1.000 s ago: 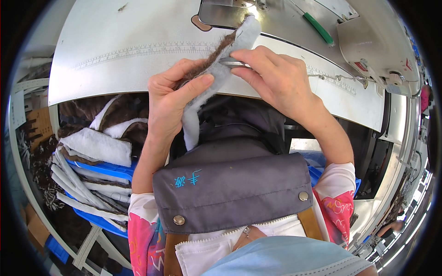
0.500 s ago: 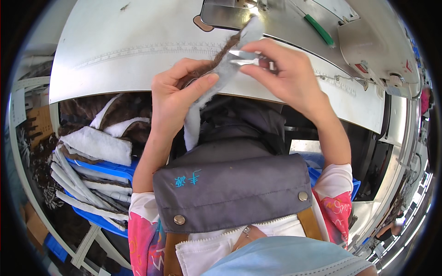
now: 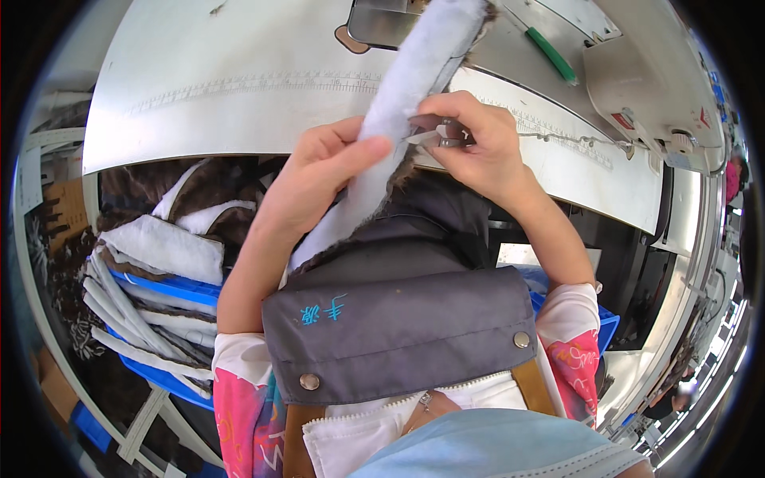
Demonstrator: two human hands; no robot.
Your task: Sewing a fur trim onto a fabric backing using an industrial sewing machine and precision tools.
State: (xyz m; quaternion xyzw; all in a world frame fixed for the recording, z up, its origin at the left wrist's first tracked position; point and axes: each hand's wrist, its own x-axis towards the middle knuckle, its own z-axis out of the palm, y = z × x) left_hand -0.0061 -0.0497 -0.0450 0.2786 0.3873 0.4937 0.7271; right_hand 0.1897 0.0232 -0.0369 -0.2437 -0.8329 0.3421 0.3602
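Note:
My left hand (image 3: 328, 166) is closed on a long strip of fake-fur fabric (image 3: 401, 89), its thumb lying over the white fleecy face. Brown fur shows along the strip's right edge. From the sewing machine's metal bed the strip slants down toward my lap. My right hand (image 3: 488, 151) grips small metal thread snips (image 3: 428, 137), their blades pointing left against the strip's right edge. The fingers partly cover the snips, so whether the blades touch the fabric is hard to tell.
The white sewing table (image 3: 207, 119) has a printed ruler along it. At upper right are the sewing machine (image 3: 653, 88) and a green-handled tool (image 3: 551, 54). Left of my lap, a blue crate (image 3: 171, 288) holds several white and brown fabric strips. A dark grey apron (image 3: 398, 342) covers my lap.
The strip has been turned so its broad white face shows, with the brown fur now on its right side. My right hand has lowered slightly with the snips.

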